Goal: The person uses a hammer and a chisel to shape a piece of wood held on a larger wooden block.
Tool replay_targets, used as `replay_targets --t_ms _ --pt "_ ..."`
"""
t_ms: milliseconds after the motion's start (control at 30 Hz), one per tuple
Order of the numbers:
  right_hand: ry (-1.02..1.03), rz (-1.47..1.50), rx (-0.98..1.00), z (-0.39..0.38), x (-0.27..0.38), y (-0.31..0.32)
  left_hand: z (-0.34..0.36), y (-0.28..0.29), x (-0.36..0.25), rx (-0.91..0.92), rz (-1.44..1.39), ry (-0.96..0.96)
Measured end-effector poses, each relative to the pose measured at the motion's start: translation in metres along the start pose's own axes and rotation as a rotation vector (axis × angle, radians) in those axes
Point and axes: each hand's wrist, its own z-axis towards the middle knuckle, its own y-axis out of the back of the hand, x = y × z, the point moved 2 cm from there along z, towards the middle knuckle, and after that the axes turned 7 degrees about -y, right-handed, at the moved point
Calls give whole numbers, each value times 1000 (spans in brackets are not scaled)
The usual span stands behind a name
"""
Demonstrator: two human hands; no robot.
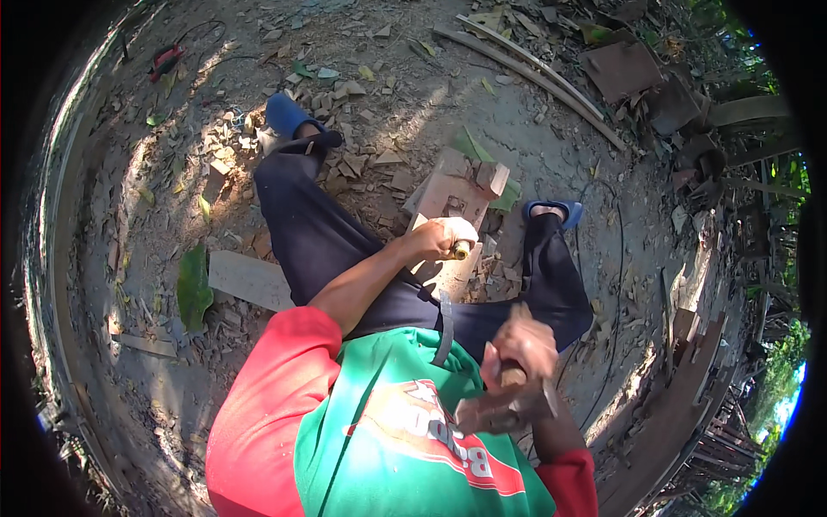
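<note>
Timber: a pale wooden beam with a squarish hole cut into it, lying on the ground between the person's spread legs; it is the landmark here.
Left hand: the left hand, over the timber just below the hole, is closed around what looks like a chisel; only its rounded, brassy end shows, the tip being hidden.
Right hand: the right hand, blurred, is to the right of the timber's near end and appears wrapped around a mallet, perhaps a hammer; its exact kind cannot be told.
Striking well: best judged by keeping the chisel steady, landing blows squarely on its end, taking thin bites and keeping the left fingers below the struck end.
Bracing: the timber should not rock; the thighs stay well clear of the edge.
Surroundings: wood chips around the timber; a flat board left of it.
</note>
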Motion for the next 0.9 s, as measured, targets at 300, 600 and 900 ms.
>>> replay_targets --t_ms 300,600,900 --pt "-332 -371 241 24 -38 -13 -10 -16 26 -135 112 -104" --pt "-541 -559 432 -7 -162 -57 -3 -12 34 227 -117 216" --pt "-456 -446 302 -18 -85 -20 -14 -24 -9 244 129 30"
